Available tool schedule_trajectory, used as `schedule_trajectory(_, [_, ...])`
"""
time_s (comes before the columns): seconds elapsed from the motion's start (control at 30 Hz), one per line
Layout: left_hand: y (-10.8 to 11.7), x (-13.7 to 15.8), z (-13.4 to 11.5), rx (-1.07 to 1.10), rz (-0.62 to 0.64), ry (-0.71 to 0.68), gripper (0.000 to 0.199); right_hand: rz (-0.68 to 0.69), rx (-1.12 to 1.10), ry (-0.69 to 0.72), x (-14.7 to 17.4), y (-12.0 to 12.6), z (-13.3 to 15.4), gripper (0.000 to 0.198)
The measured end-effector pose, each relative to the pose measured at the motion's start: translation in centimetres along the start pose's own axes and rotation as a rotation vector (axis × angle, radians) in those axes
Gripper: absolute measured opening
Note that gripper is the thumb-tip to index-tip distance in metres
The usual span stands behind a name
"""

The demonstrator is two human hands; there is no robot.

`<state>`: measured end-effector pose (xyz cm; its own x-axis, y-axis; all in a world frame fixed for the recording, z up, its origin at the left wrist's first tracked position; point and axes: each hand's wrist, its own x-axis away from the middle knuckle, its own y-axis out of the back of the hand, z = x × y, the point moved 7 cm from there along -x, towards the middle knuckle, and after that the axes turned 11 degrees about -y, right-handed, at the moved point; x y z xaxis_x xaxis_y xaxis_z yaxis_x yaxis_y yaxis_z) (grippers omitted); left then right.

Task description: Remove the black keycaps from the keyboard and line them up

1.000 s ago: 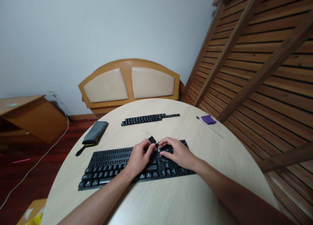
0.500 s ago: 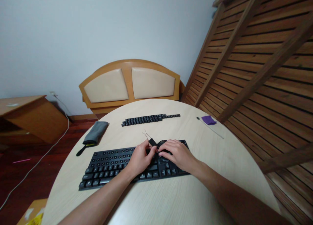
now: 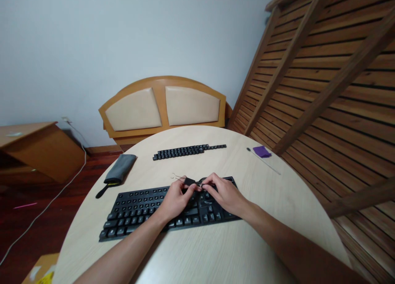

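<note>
My left hand (image 3: 178, 198) is closed round a wire keycap puller (image 3: 189, 181), with its black handle showing between the fingers and its two thin wire prongs pointing left. At the puller's other end, my right hand (image 3: 222, 192) pinches with thumb and forefinger; what sits between those fingertips is too small to make out. Both hands are over a black keyboard (image 3: 135, 218). Its upper left rows show bare switches, while the lower rows still carry keycaps. Behind the keyboard, removed black keycaps (image 3: 180, 152) lie in neat rows.
On the round table (image 3: 234, 251), a grey cloth pouch (image 3: 121, 169) lies at the left. A thin stick-like brush (image 3: 265, 161) and a folded purple cloth (image 3: 262, 151) lie at the right. A wooden slatted frame (image 3: 308, 95) leans beyond the table's right edge.
The keycap puller has turned in my left hand, so its wire prongs now point left rather than up and away. My right fingertips have drawn into a tighter pinch.
</note>
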<state>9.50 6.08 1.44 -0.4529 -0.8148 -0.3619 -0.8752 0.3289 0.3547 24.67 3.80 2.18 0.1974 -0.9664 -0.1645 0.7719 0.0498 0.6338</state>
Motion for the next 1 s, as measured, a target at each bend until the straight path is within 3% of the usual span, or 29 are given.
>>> schedule_trajectory(0.2, [0.4,0.0,0.3,-0.067,-0.023,0.006,0.031,0.088,-0.314,-0.062,-0.7,-0.2,-0.9,0.019])
schedule_trajectory(0.37, [0.4,0.1,0.5,-0.122,-0.022,0.024,0.033,0.028,-0.439,-0.156,-1.2,0.4,-2.0,0.021])
schedule_trajectory(0.6, [0.2,0.0,0.7,-0.13,-0.018,0.029,0.034,-0.123,-0.305,-0.16,-2.9,1.9,-3.4,0.023])
schedule_trajectory(0.83, [0.2,0.0,0.5,-0.141,-0.007,0.029,0.032,-0.241,0.107,-0.074,-8.8,4.3,-6.3,0.024])
schedule_trajectory(1.0, [0.1,0.2,0.7,-0.144,0.008,0.073,0.033,-0.254,0.243,-0.012,-12.3,4.8,-7.6,0.02])
